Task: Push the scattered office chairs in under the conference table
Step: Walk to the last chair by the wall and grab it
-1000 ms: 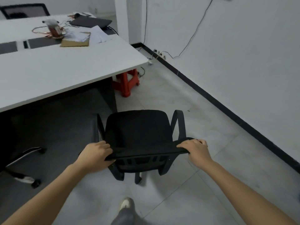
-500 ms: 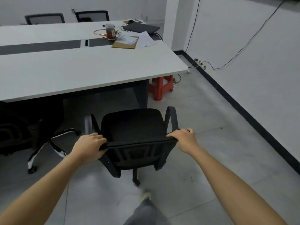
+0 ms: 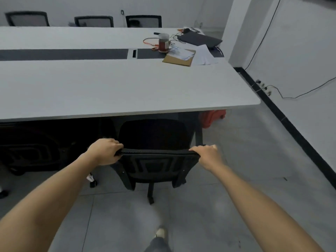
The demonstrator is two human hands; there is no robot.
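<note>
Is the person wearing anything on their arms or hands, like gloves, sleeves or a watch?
Nothing is worn on them. The left hand and right hand are bare, with no gloves, and no ring shows, though the right one is slightly blurred. The left forearm and right forearm are uncovered right to the picture's edge: no sleeve, watch or bracelet in view.

- My left hand (image 3: 106, 151) & right hand (image 3: 209, 155) grip top edge of black chair (image 3: 154, 142) backrest, one at each end.
- Chair seat front sits at edge of white conf table (image 3: 109, 88).
- Jar (image 3: 163, 42), laptop (image 3: 200, 39), papers (image 3: 204, 55) on far right of tabletop.
- Red stool (image 3: 212, 117) under table corner.
</note>
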